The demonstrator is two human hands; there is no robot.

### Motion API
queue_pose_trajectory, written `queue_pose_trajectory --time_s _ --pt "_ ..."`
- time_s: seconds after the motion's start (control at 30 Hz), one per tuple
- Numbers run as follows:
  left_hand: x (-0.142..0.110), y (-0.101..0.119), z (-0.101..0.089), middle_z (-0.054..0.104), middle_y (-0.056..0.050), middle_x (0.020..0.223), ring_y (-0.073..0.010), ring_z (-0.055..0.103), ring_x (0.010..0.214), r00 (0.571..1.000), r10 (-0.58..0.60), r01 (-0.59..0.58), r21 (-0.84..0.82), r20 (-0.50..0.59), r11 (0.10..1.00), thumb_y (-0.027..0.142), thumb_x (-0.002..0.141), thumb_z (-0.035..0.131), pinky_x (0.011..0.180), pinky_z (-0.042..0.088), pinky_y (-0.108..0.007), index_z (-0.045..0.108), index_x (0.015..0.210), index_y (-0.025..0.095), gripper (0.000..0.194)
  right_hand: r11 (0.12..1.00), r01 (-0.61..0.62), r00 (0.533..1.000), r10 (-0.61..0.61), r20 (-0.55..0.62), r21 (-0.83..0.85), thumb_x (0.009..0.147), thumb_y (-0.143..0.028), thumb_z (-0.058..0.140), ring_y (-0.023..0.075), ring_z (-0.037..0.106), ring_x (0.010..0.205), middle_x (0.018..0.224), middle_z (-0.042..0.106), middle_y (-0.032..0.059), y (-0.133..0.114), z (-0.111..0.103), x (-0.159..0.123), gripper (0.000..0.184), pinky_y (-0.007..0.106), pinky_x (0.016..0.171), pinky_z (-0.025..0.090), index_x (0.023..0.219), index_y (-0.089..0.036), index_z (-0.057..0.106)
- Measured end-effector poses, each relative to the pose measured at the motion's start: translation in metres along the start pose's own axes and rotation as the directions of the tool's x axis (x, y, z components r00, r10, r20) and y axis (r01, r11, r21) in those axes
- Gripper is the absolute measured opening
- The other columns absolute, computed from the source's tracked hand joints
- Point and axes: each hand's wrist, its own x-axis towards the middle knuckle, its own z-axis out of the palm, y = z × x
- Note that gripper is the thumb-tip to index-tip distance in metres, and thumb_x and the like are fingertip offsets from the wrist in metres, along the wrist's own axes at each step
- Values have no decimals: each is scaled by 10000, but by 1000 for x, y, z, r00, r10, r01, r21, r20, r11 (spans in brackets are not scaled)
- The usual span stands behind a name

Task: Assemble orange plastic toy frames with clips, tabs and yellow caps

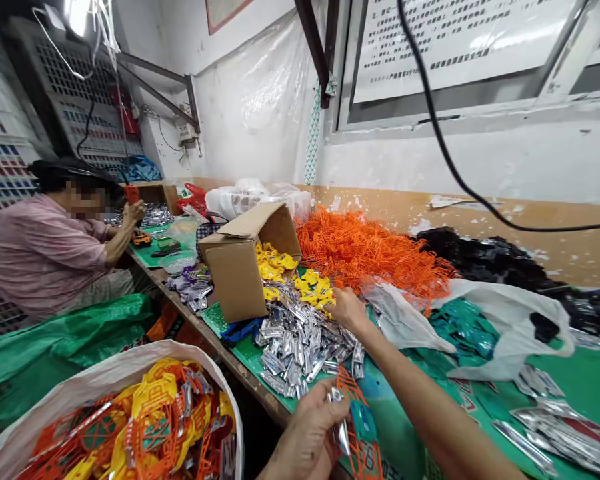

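At the bottom centre, my left hand is closed, its thumb and fingers pinching a shiny silver-and-white piece. An orange lattice plastic part with a teal translucent piece on it lies against that hand; whether the fingers grip it too is partly hidden. My right hand reaches forward to the yellow plastic parts, its curled fingers at the edge of one, the fingertips partly hidden. Below them spreads a heap of silver pieces. A cardboard box lies on its side, yellow parts spilling from its mouth.
A big heap of orange lattice parts lies along the wall. A white bag holds teal pieces. Lower left stands a white sack of mixed parts. Across the table corner sits a co-worker holding an orange-and-black tool.
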Motion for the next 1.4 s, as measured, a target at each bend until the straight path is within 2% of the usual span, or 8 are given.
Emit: queue_pose_trajectory --time_s 0.2,0.4,0.6,0.67,0.83,0.97,1.2,1.4 --pt "7 6 -7 767 -85 852 -202 701 690 998 -37 38 -5 47 999 147 649 771 679 517 -297 701 1048 146 405 990 45 998 -39 48 -134 920 -340 584 212 621 1037 1205 604 93 -6 24 12 332 419 874 537 1198 -159 577" --pt "11 6 -7 759 -79 828 -167 679 650 1000 11 -13 -114 -19 993 48 578 701 697 494 -272 706 985 97 409 986 143 989 -146 -26 -84 907 -240 561 251 636 1058 1321 572 131 13 5 -11 374 455 904 528 1275 -172 550" --pt "15 10 -4 735 -89 757 -192 676 669 998 10 -21 -169 -66 985 67 559 668 689 476 -279 710 910 78 354 916 294 955 -293 -44 271 812 -414 600 265 723 826 1174 699 117 58 -12 -65 553 376 684 609 1327 -217 555" --pt "15 9 0 716 -73 708 -172 650 628 997 -4 -9 -167 -78 986 81 555 665 658 460 -262 717 885 76 335 803 362 923 -381 -59 473 735 -458 669 318 680 1059 1329 613 123 69 -11 -96 506 369 764 613 1199 -255 669" --pt "8 -6 13 654 -8 656 -99 557 561 1000 -3 3 -63 -3 998 88 549 666 590 403 -203 722 866 97 322 772 186 961 -271 50 608 730 -400 680 359 445 1353 1438 520 90 67 -11 -175 480 510 1058 431 1206 -333 677" --pt "-2 -16 18 663 1 753 -95 556 633 995 36 -49 147 91 988 114 657 620 627 412 -190 709 1061 143 415 492 -102 972 -135 191 865 733 -493 699 342 474 1334 1521 408 99 51 -18 -204 506 501 1053 432 1201 -308 649" --pt "-11 -21 21 677 -74 1081 -205 600 978 952 190 -307 728 241 613 168 777 542 946 452 -333 633 1263 157 494 161 -64 979 199 31 985 677 -421 802 277 536 1266 1337 580 98 32 -2 -225 432 410 1007 482 1029 -260 610" --pt "-17 -21 20 705 -84 1055 -219 632 988 870 274 -479 834 409 275 96 692 470 903 509 -320 649 1261 174 601 122 -96 941 333 50 988 561 -346 870 305 539 1267 1431 511 110 34 4 -241 593 407 1030 481 1104 -224 667"
